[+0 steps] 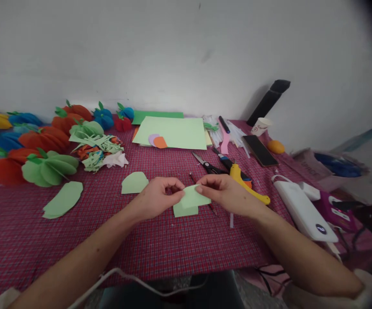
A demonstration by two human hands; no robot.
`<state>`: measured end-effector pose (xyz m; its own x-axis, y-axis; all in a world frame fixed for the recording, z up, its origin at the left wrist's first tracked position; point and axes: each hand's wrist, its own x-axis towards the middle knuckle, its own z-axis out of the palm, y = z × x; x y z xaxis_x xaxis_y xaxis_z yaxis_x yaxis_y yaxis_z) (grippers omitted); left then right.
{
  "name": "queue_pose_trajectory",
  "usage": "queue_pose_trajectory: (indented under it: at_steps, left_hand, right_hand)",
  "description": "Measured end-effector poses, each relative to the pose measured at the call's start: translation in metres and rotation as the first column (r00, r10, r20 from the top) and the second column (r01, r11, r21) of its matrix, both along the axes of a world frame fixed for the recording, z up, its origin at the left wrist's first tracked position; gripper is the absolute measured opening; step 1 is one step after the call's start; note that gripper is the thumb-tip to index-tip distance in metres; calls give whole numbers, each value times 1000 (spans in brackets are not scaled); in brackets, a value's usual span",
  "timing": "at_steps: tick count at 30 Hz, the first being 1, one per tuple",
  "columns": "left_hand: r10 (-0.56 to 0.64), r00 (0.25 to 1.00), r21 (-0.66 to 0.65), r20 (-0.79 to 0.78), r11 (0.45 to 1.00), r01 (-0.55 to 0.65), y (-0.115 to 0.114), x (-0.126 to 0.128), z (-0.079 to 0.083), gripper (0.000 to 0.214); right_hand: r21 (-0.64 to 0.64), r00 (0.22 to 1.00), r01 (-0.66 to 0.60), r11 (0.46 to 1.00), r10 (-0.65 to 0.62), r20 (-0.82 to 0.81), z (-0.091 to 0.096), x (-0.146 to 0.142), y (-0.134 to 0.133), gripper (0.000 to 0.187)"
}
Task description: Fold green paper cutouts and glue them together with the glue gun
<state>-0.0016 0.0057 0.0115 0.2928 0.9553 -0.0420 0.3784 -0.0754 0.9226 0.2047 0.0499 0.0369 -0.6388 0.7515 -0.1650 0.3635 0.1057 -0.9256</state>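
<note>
My left hand (158,196) and my right hand (224,194) meet over the red checked cloth (160,240), both pinching a small light green paper cut-out (190,201) held just above the table. The fingers of each hand are closed on its upper edge. A second green cut-out (134,183) lies just left of my left hand. A stack of similar green shapes (62,201) lies further left.
Paper fruit in orange, blue, green and yellow (28,146) crowd the left. Paper scraps (97,152) and green sheets (173,132) lie behind. Scissors (207,165), a yellow glue gun (247,184), a phone (259,150) and a white power bank (303,210) sit right.
</note>
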Motion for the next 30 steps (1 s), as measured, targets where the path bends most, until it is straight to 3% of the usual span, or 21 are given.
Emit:
queue_pose_trajectory:
  at_steps: [6,12,30]
  left_hand:
    - [29,998,-27,-62,999,-30,1,-3,-12,15]
    - [31,992,7,-123,1000,-30,2,-6,-23,15]
    - [23,955,-19,-296,999,-30,0,-8,-23,17]
  right_hand:
    - [78,994,-20,997,12,109,-22,-2,8,19]
    - [159,978,-51,986,17,208,-28,-7,8,17]
    - [156,966,-113,981,72,250,-39,-10,14,19]
